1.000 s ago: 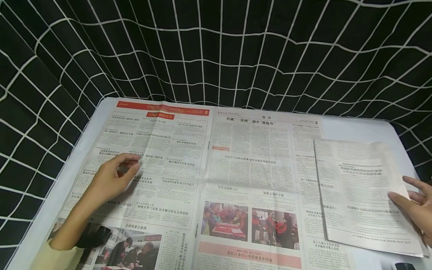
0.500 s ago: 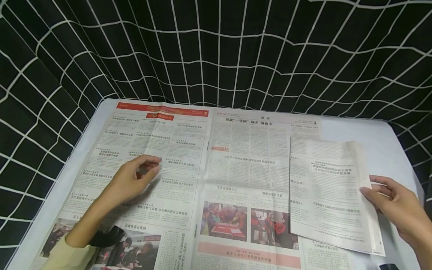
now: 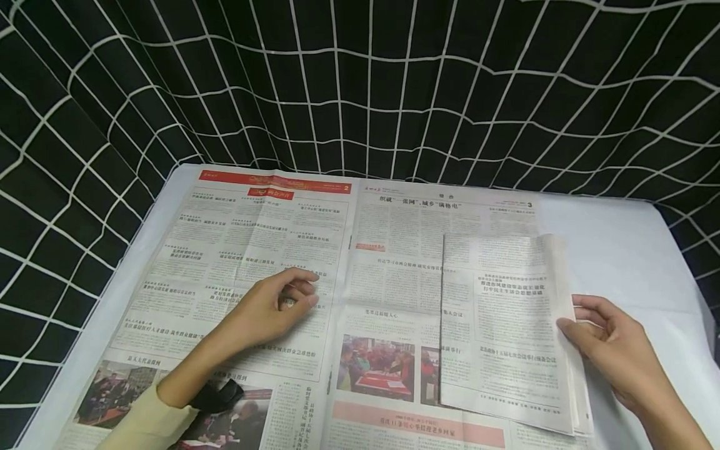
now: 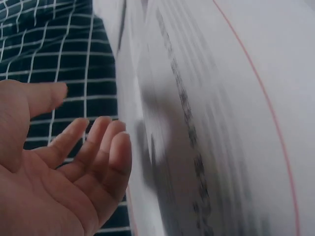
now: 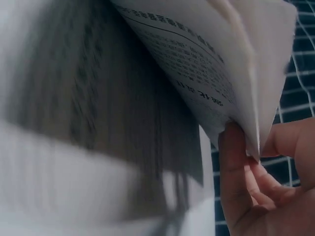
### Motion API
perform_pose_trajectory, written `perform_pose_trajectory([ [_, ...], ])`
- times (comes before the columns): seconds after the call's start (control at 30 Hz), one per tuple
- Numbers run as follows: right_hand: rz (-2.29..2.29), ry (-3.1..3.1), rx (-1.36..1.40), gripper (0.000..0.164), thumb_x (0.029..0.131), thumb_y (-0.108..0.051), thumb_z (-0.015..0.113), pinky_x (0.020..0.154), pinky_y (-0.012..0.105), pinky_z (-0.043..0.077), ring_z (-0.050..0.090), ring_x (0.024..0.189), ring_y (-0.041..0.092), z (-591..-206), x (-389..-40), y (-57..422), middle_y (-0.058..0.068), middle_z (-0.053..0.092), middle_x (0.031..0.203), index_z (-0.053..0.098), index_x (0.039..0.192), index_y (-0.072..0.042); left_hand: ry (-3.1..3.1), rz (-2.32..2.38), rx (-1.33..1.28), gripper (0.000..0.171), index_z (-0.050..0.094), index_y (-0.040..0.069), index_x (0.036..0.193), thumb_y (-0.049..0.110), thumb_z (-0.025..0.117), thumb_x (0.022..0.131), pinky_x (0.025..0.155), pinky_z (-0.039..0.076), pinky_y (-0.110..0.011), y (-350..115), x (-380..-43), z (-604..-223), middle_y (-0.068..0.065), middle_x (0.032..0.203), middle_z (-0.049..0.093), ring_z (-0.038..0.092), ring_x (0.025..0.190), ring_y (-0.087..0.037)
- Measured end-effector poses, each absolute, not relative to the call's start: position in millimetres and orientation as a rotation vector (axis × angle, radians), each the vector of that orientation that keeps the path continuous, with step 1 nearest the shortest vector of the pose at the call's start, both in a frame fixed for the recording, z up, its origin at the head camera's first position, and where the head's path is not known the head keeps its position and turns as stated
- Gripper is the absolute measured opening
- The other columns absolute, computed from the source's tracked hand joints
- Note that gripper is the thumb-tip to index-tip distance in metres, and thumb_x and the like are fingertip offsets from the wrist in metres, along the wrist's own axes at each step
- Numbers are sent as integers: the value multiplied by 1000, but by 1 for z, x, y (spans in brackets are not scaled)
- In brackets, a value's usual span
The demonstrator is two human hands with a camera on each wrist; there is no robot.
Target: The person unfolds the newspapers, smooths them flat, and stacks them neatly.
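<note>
My right hand (image 3: 613, 350) pinches the right edge of a folded newspaper (image 3: 506, 325), thumb on top and fingers beneath. In the right wrist view the folded newspaper (image 5: 197, 59) is lifted at that edge, with the thumb and fingers gripping its layers. A large spread newspaper (image 3: 394, 281) lies flat under it, its right part covered. Over the left page, my left hand (image 3: 275, 309) hovers with fingers loosely curved and nothing in them. The left wrist view shows the same left hand (image 4: 74, 162) beside the printed sheet (image 4: 197, 123), thumb apart from the fingers.
A white tabletop (image 3: 624, 250) shows to the right of the papers. Black cloth with a white grid (image 3: 360, 87) hangs behind and along the left side. A dark band (image 3: 219, 397) sits at the left wrist.
The right hand has drawn the folded newspaper leftward across the right page of the spread newspaper. My left hand has moved to the right over the left page.
</note>
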State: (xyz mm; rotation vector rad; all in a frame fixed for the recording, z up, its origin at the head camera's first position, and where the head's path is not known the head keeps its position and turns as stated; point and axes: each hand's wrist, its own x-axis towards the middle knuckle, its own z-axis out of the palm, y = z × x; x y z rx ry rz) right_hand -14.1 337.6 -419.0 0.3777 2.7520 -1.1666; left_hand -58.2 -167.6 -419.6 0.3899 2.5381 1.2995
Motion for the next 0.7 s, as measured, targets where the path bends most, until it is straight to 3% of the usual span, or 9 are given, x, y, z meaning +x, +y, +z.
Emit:
perform_pose_trajectory([
  [0.23,-1215,2714,332,60,104,-19,67,67,22,59,68,85,-9,-418,-8,311,21,65,134,42,154,2,2516,1275,417,44,65,17,138,34,74,99,78,53,-25,-140,-58,-420,4,113,75,69,96,-7],
  [0.43,-1316,2716,276,57,102,-8,66,66,25,62,70,84,-5,-422,4,288,22,65,133,44,152,3,2433,1305,489,38,66,17,137,29,71,101,80,56,-24,-116,-50,-423,3,117,75,69,98,-8],
  [0.7,-1374,2693,297,54,102,-10,68,65,31,64,73,86,-1,-417,16,273,20,70,127,47,151,-1,2288,1281,561,40,65,19,141,29,68,103,78,57,-24,-83,-38,-425,2,125,72,67,87,-5],
])
